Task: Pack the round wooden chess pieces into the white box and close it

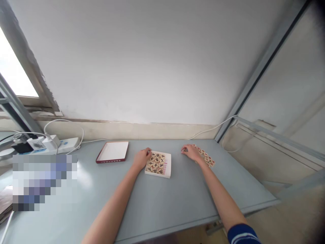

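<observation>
A white open box [167, 166] holds rows of round wooden Chinese chess pieces [155, 163] with dark characters. A pink-patterned strip of its floor shows on the right side. My left hand [143, 158] is closed at the box's far left corner, its fingers on the rim. To the right of the box, my right hand [191, 152] hovers low over the table with fingers bent together. A small chess piece seems to be at its fingertips, mostly hidden. Red-marked Chinese chess pieces [207, 156] lie in rows beside that hand, partly covered by it.
A dark red box lid [111, 159] with a white inside lies left of the box on the grey-blue table [162, 206]. A power strip [68, 144] with plugs and white cables sits at the far left. Metal frame posts [228, 123] stand at both sides; a wall closes the back.
</observation>
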Motion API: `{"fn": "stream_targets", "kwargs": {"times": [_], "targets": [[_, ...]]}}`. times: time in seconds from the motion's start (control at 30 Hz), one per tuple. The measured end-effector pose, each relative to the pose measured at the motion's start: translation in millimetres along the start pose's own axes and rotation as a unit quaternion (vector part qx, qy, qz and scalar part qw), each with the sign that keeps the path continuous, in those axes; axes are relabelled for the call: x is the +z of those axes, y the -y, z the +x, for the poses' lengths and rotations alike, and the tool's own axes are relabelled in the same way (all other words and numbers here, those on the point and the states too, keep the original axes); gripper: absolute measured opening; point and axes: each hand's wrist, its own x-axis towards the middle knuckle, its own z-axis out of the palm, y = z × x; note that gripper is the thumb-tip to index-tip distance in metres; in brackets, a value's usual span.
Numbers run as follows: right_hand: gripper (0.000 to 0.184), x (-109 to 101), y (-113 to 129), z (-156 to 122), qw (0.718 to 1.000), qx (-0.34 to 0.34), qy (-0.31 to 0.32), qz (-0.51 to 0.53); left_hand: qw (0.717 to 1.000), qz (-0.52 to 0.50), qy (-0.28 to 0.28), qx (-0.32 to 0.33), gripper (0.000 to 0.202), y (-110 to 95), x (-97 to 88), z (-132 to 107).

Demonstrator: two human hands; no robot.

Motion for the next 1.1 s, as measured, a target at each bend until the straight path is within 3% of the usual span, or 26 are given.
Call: {"fn": "stream_targets", "kwargs": {"times": [0.17, 0.4, 0.53, 0.67, 0.83, 0.97, 1.1], "targets": [[0.014, -13.2, -27.3, -8.0, 0.997, 0.07, -0.032, -0.029, 1.0, -0.003, 0.002, 0.003, 0.032, 0.5, 0.9, 0.8], [0.029, -35.5, -34.0, -19.5, 0.997, 0.048, -0.041, 0.035, 1.0, -0.003, 0.001, 0.003, 0.033, 2.0, 2.4, 1.8], [0.029, -39.9, 0.0, -41.5, 0.984, -0.096, 0.045, 0.143, 1.0, -0.005, 0.005, -0.001, 0.034, 1.5, 2.8, 2.3], [0.029, -27.1, 59.7, -67.3, 0.962, -0.226, 0.109, 0.109, 1.0, 0.003, 0.007, 0.0, 0.033, -0.2, 1.9, 1.2], [0.023, -5.8, 108.1, -69.1, 0.97, -0.24, 0.029, 0.014, 1.0, 0.011, 0.007, -0.007, 0.032, -4.5, -2.5, -2.9], [0.023, 4.4, 116.5, -57.6, 0.967, -0.25, 0.023, -0.035, 1.0, 0.016, 0.007, -0.014, 0.031, -5.7, -4.0, -4.2], [0.016, 4.7, 117.9, -54.3, 0.958, -0.283, 0.045, -0.021, 1.0, 0.012, 0.007, -0.011, 0.031, -4.5, -2.9, -3.5]]}}
